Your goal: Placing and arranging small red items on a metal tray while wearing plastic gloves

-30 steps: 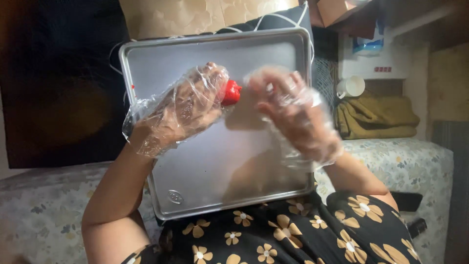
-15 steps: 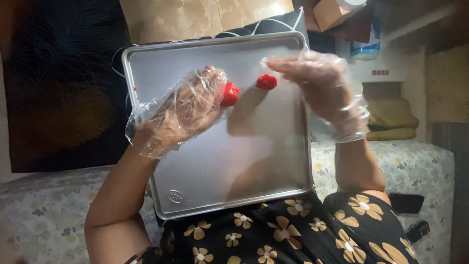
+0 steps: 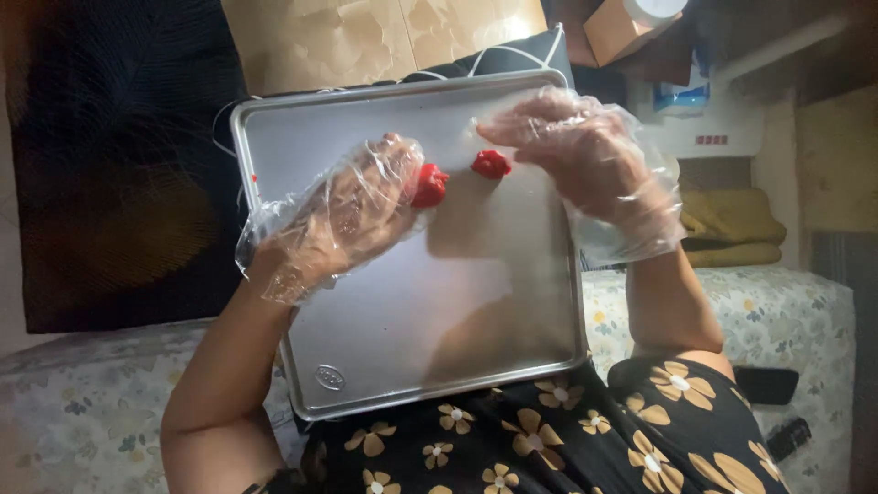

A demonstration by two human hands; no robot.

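1 red piece (image 3: 491, 164) lies on the metal tray (image 3: 384, 357) — otherwise bare. The left hand (image 3: 352, 212) fingers grip another red piece (image 3: 428, 184); the right hand (image 3: 585, 155) fingers, loosely curled, hold nothing.

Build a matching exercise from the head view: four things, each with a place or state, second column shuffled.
Things:
1. left hand in clear plastic glove
2. right hand in clear plastic glove
3. silver metal baking tray
4. small red lump

Places or states:
A. lies on the tray near its far edge
B. grips a red piece
C. rests across the lap
D. fingertips beside the lump

Pairs: 1-B, 2-D, 3-C, 4-A
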